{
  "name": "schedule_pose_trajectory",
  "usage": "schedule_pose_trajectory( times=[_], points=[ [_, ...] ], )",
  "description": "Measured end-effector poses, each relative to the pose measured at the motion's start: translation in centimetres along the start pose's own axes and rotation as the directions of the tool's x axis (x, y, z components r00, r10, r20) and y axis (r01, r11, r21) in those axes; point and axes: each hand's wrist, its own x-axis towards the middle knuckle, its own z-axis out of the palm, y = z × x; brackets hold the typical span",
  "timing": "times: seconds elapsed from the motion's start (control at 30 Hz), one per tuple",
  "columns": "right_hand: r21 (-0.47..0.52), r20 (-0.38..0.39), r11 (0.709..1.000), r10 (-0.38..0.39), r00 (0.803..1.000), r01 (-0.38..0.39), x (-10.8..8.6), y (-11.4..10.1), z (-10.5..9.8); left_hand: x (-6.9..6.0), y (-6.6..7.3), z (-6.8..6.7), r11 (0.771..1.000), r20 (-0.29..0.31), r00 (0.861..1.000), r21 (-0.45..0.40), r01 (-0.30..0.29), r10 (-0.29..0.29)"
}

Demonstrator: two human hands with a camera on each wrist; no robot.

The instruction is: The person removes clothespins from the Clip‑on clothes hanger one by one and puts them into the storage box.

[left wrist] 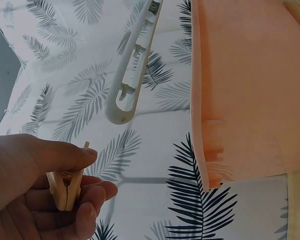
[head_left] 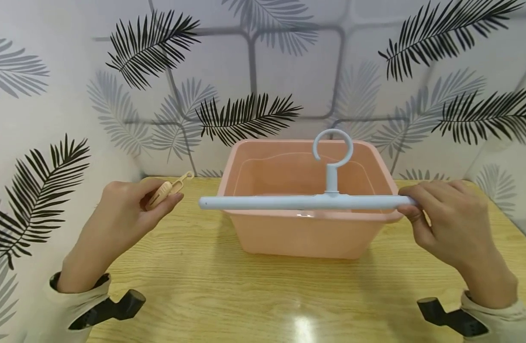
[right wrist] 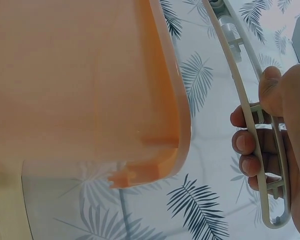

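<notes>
A pale blue clothes hanger (head_left: 263, 202) with a round swivel hook spans the space above the front rim of a pink plastic basin (head_left: 306, 233). My right hand (head_left: 453, 221) grips the hanger's right end; the right wrist view shows fingers curled round its hollow frame (right wrist: 257, 145). Off to the left, my left hand (head_left: 134, 209) pinches a small yellowish clothespin (head_left: 168, 190) with a hooked tip between thumb and fingers. In the left wrist view the clothespin (left wrist: 66, 192) is partly hidden by the thumb. The hanger's left end is apart from the left hand.
The basin stands on a wood-grain table (head_left: 228, 295) near the back wall (head_left: 288, 71), which carries a leaf pattern. Little of the basin's inside shows behind the hanger. Black camera mounts (head_left: 113, 309) sit on both wrists.
</notes>
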Motion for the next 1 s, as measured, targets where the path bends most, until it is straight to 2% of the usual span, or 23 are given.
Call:
schedule_pose_trajectory(
  times=[0.13, 0.33, 0.53, 0.7, 0.87, 1.0],
  points=[
    [0.006, 0.01, 1.0, 0.014, 1.0, -0.014, -0.1, 0.0, 0.0, 0.8, -0.2, 0.4, 1.0, 0.032, 0.999, -0.01, 0.024, -0.023],
    [0.007, 0.015, 1.0, 0.014, 1.0, -0.014, -0.3, 0.0, 0.0, 2.2, -0.4, 0.8, 0.998, 0.046, 0.999, -0.057, -0.003, 0.005],
    [0.016, 0.006, 1.0, 0.011, 1.0, -0.011, -0.4, -0.2, 0.1, 3.8, -0.8, 1.3, 0.997, 0.054, 0.998, -0.068, -0.021, 0.025],
    [0.016, 0.003, 1.0, 0.013, 1.0, -0.013, -0.4, -0.3, 0.2, 5.0, -1.0, 1.7, 0.998, 0.07, 0.998, -0.06, 0.009, -0.004],
    [0.021, 0.012, 1.0, 0.021, 1.0, -0.021, -0.5, -0.5, 0.3, 6.1, -1.1, 2.4, 0.997, 0.115, 0.993, -0.071, 0.04, -0.032],
    [0.024, 0.013, 0.999, 0.023, 1.0, -0.023, -0.4, -0.6, 0.2, 6.9, -1.1, 3.0, 0.995, 0.149, 0.988, -0.092, 0.04, -0.026]
  ],
)
